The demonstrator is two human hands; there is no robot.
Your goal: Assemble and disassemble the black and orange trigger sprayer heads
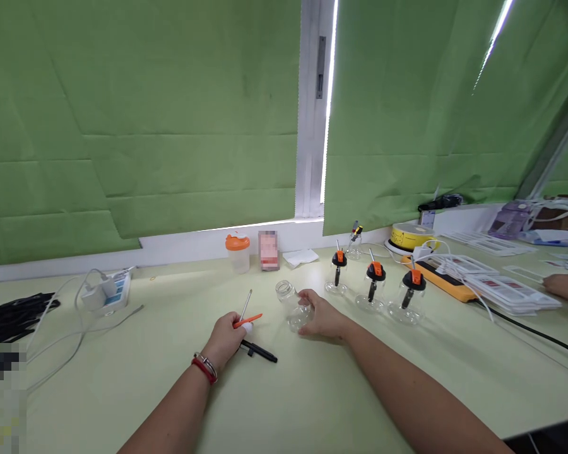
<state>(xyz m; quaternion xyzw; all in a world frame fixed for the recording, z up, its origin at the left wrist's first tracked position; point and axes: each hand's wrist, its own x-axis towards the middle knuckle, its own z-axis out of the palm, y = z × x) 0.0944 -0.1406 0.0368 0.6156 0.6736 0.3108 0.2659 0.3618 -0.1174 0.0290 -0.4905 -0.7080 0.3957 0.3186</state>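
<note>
My right hand (325, 315) is curled around the lower side of a clear, open-mouthed jar (293, 309), which tilts to the left. To its left, my left hand (226, 337) is closed on a cluster of small parts. An orange strip (248, 320), a thin metal rod (247, 304) and a white rounded piece (248, 327) stick out from the fingers. A black pen-like piece (261, 352) extends from under them toward the right; whether it is gripped or lies on the table cannot be made out. The palm side of this hand is hidden.
Three clear jars (408, 309) with black-and-orange tops stand to the right. Behind them are a yellow reel (411, 236) and an orange-edged power strip (442, 280). An orange-lidded cup (238, 255) stands at the back. Another person's hand (567, 287) is at far right. Cables (81, 315) lie left.
</note>
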